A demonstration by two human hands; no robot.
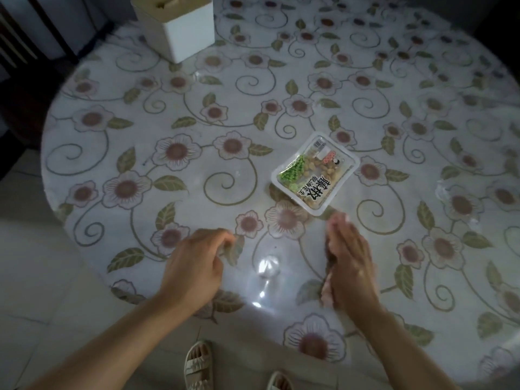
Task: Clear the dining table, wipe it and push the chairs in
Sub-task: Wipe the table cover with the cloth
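1. A round surface [197, 114] with a flowered cover sits in a dim room with a tiled floor.
2. My right hand [349, 266] lies edge-on with straight fingers, blurred, just short of the snack pack [313, 173].
3. My left hand [197, 263] hovers loosely curled, holding nothing.
4. A white box [180, 32] stands at the far edge.

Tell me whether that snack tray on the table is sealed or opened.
Sealed, as far as it shows: the snack tray lies flat with its printed film covering the whole top, with no peeled corner visible.
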